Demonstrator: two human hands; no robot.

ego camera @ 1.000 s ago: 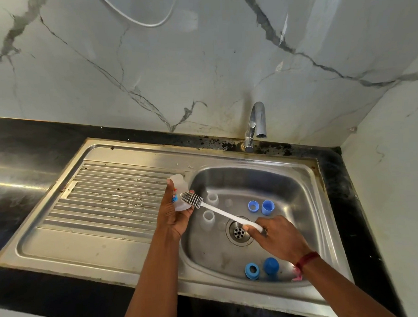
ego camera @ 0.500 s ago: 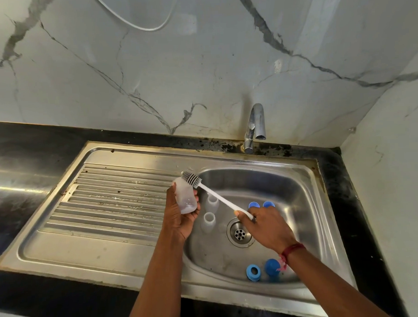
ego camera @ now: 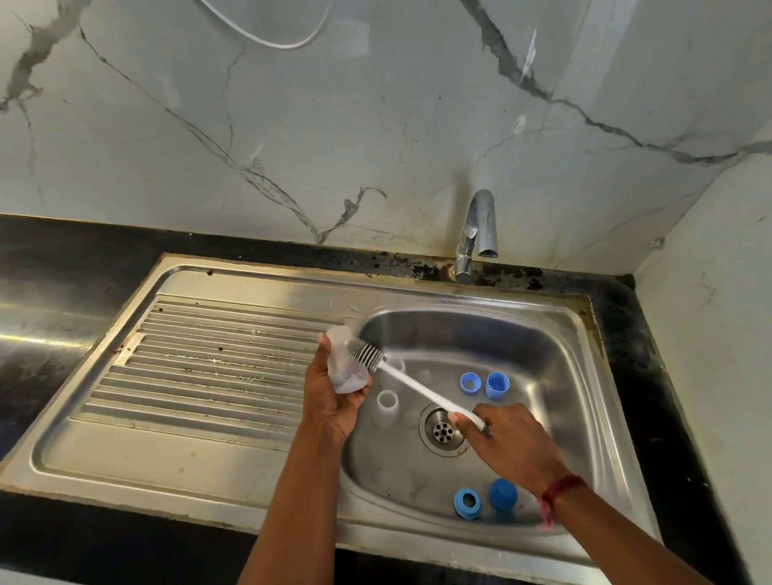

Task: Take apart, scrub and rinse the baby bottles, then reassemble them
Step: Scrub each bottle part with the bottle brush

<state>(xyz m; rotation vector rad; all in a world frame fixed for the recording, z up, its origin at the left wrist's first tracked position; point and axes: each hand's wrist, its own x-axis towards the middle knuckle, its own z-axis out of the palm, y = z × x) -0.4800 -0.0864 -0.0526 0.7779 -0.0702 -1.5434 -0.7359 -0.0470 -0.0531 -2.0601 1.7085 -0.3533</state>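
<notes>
Scrubbing is the step in hand, I'd say: the left hand point(ego camera: 331, 408) has its fingers curled round a small clear bottle point(ego camera: 344, 372), held tilted above the edge where the draining board point(ego camera: 203, 368) meets the basin; the right hand point(ego camera: 510, 445) has thumb and fingers clamped on the far end of the brush point(ego camera: 416, 389), whose head lies against the side of the bottle, outside it as far as I can tell. The bottle is cloudy, thin-walled plastic, likely slippery when wet; the brush has a slim white handle, rigid-looking, and a stubby head of grey ribs, soft rubber by the look of them. The sink point(ego camera: 419, 291) is brushed steel, scuffed and water-spotted, the board ribbed; the tap point(ego camera: 476, 236) shows no water running. Down in the basin a second bottle point(ego camera: 387, 401) stands mouth up beside the drain point(ego camera: 442, 430), with a fainter third bottle point(ego camera: 398, 367) just behind it; a blue ring point(ego camera: 470, 383) and blue cap point(ego camera: 497, 384) sit near the back, another ring point(ego camera: 467, 504) and a domed cap point(ego camera: 503, 494) near the front, all hard smooth plastic. Next, I'd judge, the head must be lined up with the narrow mouth and worked inside, the left hand gripping firmly against the twist; rinsing and reassembly are not yet begun.
</notes>
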